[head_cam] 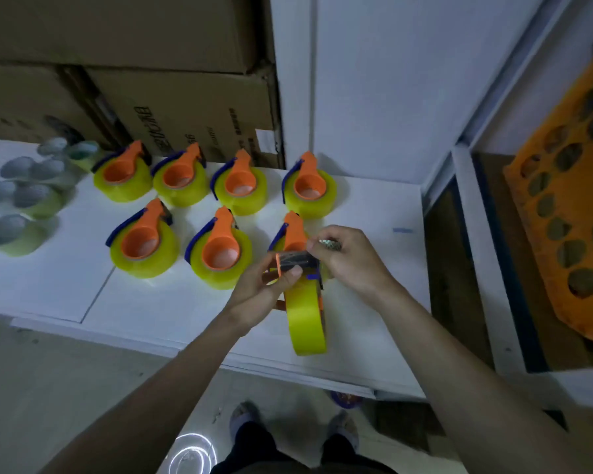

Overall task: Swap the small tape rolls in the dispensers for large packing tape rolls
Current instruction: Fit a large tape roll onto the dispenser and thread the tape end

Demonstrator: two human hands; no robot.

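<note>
You look close to the end: seven dispensers (220,248) already loaded with large yellow rolls lie flat in two rows toward the back edge of the tabletop (367,206), and a cluster of loose rolls (24,196) sits at its left edge. You hold an eighth dispenser (297,261) above the front edge, its large roll (307,319) on edge; your left hand (264,292) grips its head and your right hand (350,258) pinches there, probably threading the tape end.
</note>
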